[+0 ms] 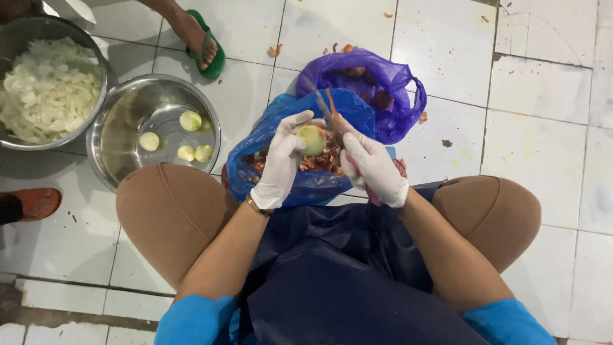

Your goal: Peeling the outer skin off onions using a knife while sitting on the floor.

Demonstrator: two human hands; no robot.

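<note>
Both hands work just above the blue plastic bag (306, 182), which sits on the tiled floor (543, 128) between the person's knees. Wearing a white glove, the left hand (281, 163) is closed around a pale, partly peeled onion (313, 139). Also gloved, the right hand (373, 167) grips a knife (324, 108), its blade slanting up past the onion's right side. Reddish skins lie heaped in the bag beneath.

Beyond the blue bag lies a purple bag (389, 96) with unpeeled onions inside. Left of the blue bag stands a steel bowl (115, 137) holding four peeled onions, and farther left a second bowl (13, 45) is full of white slices.

Peeling seems to be the step in hand. Lifting the remaining skin would call for a shallow blade angle and a turn of the onion.
</note>
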